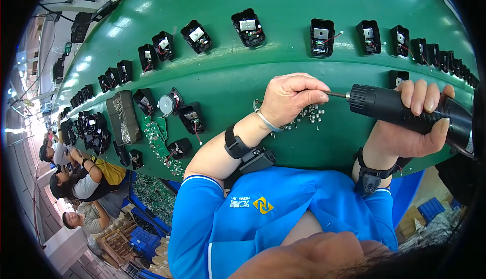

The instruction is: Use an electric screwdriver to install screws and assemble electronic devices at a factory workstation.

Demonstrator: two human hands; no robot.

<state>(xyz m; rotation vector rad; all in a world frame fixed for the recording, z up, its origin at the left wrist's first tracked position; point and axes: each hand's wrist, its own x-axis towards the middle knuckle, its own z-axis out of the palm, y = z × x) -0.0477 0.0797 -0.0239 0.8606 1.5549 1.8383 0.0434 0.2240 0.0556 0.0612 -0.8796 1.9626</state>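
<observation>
My right hand [415, 119] is wrapped round a black electric screwdriver [374, 102], held level over the bench with its bit to the left. My left hand [291, 99] is closed in a pinch at the tip of the metal bit [338, 95]. Whatever lies between the thumb and forefinger is hidden. Below the left hand, a small heap of silver screws [311, 117] lies on the green tabletop [283, 56]. Just beyond the screwdriver stands a black housing [398, 78], partly covered by the right hand.
Black open housings [322, 37] with metal plates and wires line the bench's far side. At left are a round speaker [169, 103], a tray of small parts [123, 117], green circuit boards [157, 132] and clustered housings [93, 130]. Other people [83, 178] sit at far left.
</observation>
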